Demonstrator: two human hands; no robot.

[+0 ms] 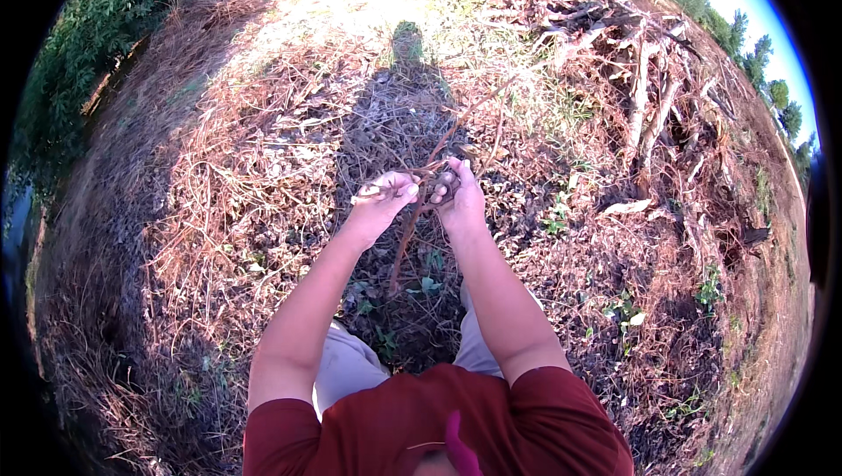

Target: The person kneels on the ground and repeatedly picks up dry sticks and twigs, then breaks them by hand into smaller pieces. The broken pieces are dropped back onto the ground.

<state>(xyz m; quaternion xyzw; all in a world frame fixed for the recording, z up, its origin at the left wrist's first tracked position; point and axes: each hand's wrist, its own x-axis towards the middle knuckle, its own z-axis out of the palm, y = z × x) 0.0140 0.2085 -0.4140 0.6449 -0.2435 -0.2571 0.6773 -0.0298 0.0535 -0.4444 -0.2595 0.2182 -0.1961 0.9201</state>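
Note:
Both of my hands are raised close together before my body, over leaf litter. My left hand [385,203] is closed around some short dry twigs [370,194], whose pale ends stick out past the palm. My right hand [464,198] has its thumb up and its fingers curled at the same bundle. Between the hands passes a long thin brown stem [450,130], slanting from near my legs up to the right. Shade and the fingers hide exactly how the stem is gripped.
A heap of dead branches and roots [648,94] lies to the right. Dry vines and leaves [263,186] cover the ground, with small green plants [556,219] among them. A leafy tree [72,55] stands at the far left. My shadow [408,74] falls ahead.

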